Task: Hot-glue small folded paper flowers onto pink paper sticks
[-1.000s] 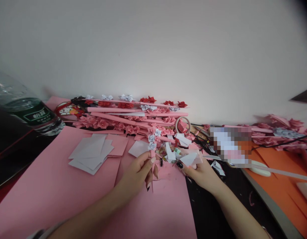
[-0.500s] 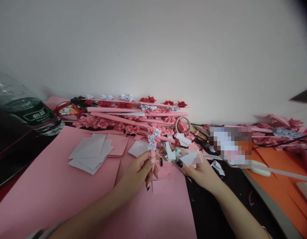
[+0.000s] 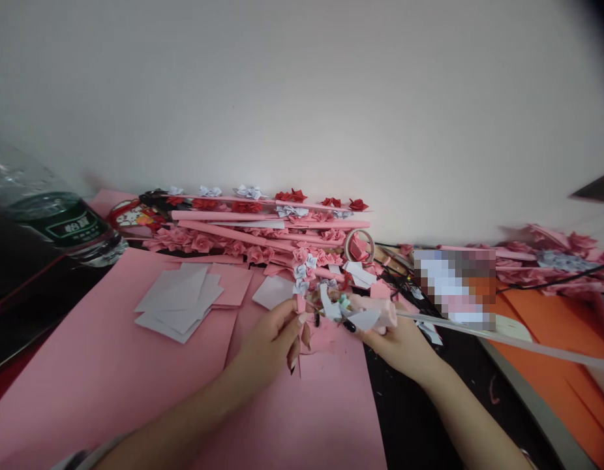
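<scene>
My left hand (image 3: 275, 336), fingers pinched, grips the lower end of a pink paper stem (image 3: 301, 303). Small white and pink paper flowers (image 3: 302, 277) sit along its upper part. In my right hand (image 3: 397, 343) is a pale pink hot glue gun (image 3: 380, 308), a long translucent glue stick (image 3: 478, 331) running out of its back to the right. The gun's front points left, close to the stem; whether it touches cannot be made out. White paper pieces (image 3: 365, 319) lie around the gun and partly hide it.
Pink paper sheets (image 3: 184, 385) cover the left, bearing white paper squares (image 3: 175, 294). Paper flower stems (image 3: 224, 228) are piled along the wall, with a tape roll (image 3: 359, 247) beside them. A water bottle (image 3: 67, 225) stands left; orange sheets (image 3: 551, 333) lie right.
My right hand has brought the glue gun slightly left, closer to the flowered stem, and the glue stick has swung lower. My left hand has stayed almost still.
</scene>
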A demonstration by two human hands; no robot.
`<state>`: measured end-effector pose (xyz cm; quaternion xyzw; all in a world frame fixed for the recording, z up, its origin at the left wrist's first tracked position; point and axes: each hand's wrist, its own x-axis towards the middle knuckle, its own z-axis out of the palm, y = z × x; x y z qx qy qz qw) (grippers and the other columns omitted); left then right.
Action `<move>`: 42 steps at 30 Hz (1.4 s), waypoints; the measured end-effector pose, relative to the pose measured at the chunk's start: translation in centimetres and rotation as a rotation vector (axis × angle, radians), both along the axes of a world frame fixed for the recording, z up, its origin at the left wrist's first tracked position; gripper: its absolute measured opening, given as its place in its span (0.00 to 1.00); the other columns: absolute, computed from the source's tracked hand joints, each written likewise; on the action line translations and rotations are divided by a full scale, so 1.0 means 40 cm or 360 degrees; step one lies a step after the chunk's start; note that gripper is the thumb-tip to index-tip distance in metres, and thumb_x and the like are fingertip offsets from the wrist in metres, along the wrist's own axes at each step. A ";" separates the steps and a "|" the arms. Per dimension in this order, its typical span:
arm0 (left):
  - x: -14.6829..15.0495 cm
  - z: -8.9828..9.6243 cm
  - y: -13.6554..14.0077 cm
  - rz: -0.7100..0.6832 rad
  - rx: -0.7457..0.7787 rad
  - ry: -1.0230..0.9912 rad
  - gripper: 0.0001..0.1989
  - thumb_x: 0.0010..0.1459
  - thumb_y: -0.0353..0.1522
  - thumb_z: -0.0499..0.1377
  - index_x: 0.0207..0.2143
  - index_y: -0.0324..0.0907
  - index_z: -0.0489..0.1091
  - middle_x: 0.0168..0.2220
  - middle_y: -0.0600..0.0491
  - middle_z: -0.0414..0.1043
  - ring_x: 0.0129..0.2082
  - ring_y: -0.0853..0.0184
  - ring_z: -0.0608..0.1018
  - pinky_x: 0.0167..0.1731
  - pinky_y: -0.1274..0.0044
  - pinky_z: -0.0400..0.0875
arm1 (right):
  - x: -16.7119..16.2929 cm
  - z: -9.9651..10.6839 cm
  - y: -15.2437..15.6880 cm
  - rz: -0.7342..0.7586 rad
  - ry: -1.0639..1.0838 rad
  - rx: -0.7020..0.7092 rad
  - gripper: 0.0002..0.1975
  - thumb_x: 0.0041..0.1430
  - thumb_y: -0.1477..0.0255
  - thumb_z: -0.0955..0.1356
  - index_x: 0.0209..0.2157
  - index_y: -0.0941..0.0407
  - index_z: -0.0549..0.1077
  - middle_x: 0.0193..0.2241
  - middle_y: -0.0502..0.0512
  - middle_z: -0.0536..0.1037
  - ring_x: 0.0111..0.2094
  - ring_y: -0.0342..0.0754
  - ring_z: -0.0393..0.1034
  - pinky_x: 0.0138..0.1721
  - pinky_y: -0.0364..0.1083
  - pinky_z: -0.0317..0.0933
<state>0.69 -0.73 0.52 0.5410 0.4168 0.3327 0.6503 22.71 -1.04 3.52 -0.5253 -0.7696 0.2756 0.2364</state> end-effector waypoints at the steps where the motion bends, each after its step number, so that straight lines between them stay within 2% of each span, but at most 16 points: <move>1: 0.000 0.001 0.000 0.0003 0.0004 0.0019 0.12 0.64 0.36 0.47 0.28 0.41 0.59 0.23 0.60 0.65 0.14 0.79 0.60 0.20 0.82 0.59 | 0.000 0.002 -0.001 0.0002 -0.0056 0.0031 0.07 0.59 0.70 0.63 0.30 0.55 0.70 0.27 0.51 0.74 0.28 0.46 0.68 0.31 0.43 0.62; 5: 0.001 0.004 0.001 0.0008 0.0009 0.0029 0.12 0.63 0.37 0.48 0.28 0.41 0.60 0.24 0.60 0.64 0.14 0.79 0.60 0.18 0.82 0.58 | 0.004 0.008 0.000 -0.0063 -0.0268 0.0175 0.08 0.57 0.70 0.64 0.24 0.55 0.67 0.21 0.49 0.70 0.22 0.44 0.64 0.24 0.42 0.57; 9: 0.002 0.004 0.003 0.0024 -0.0020 -0.0011 0.11 0.61 0.38 0.49 0.30 0.41 0.61 0.25 0.59 0.65 0.14 0.79 0.61 0.17 0.82 0.56 | 0.010 0.012 0.002 -0.0109 -0.0211 0.0236 0.06 0.57 0.70 0.63 0.29 0.54 0.71 0.24 0.51 0.75 0.27 0.47 0.69 0.29 0.43 0.62; 13: 0.001 0.004 0.003 0.0000 -0.0009 0.0035 0.13 0.62 0.37 0.48 0.27 0.41 0.61 0.20 0.60 0.63 0.13 0.78 0.60 0.18 0.81 0.56 | 0.006 0.011 -0.002 -0.0022 -0.0030 0.0117 0.09 0.59 0.70 0.62 0.36 0.54 0.74 0.28 0.52 0.77 0.32 0.50 0.71 0.35 0.46 0.65; 16: -0.002 0.005 -0.001 -0.0022 -0.0004 0.0084 0.14 0.63 0.36 0.47 0.26 0.41 0.61 0.14 0.63 0.58 0.13 0.76 0.60 0.19 0.81 0.57 | 0.002 0.006 -0.004 0.0060 0.0019 -0.0009 0.10 0.61 0.71 0.61 0.35 0.54 0.74 0.27 0.52 0.77 0.33 0.50 0.72 0.38 0.47 0.65; 25: 0.001 0.002 0.000 -0.0024 -0.0015 0.0080 0.14 0.64 0.35 0.47 0.26 0.41 0.62 0.18 0.61 0.61 0.14 0.77 0.61 0.19 0.82 0.57 | -0.001 0.011 -0.006 0.0074 -0.0004 -0.0024 0.09 0.61 0.69 0.62 0.32 0.54 0.73 0.26 0.51 0.76 0.31 0.49 0.70 0.33 0.45 0.65; 37: 0.002 0.000 0.000 -0.0016 -0.0028 0.0111 0.15 0.63 0.36 0.47 0.24 0.41 0.62 0.14 0.62 0.58 0.13 0.76 0.61 0.19 0.81 0.59 | -0.003 0.014 -0.009 0.0000 -0.0017 0.0036 0.09 0.60 0.68 0.63 0.32 0.54 0.74 0.25 0.52 0.76 0.30 0.49 0.70 0.31 0.45 0.65; 42: 0.001 -0.001 -0.001 -0.0016 -0.0035 0.0101 0.15 0.63 0.37 0.47 0.24 0.41 0.62 0.17 0.60 0.61 0.13 0.76 0.61 0.18 0.81 0.58 | -0.008 0.018 -0.005 0.0091 0.0032 -0.0025 0.08 0.60 0.68 0.63 0.32 0.55 0.74 0.24 0.51 0.75 0.27 0.47 0.68 0.28 0.44 0.64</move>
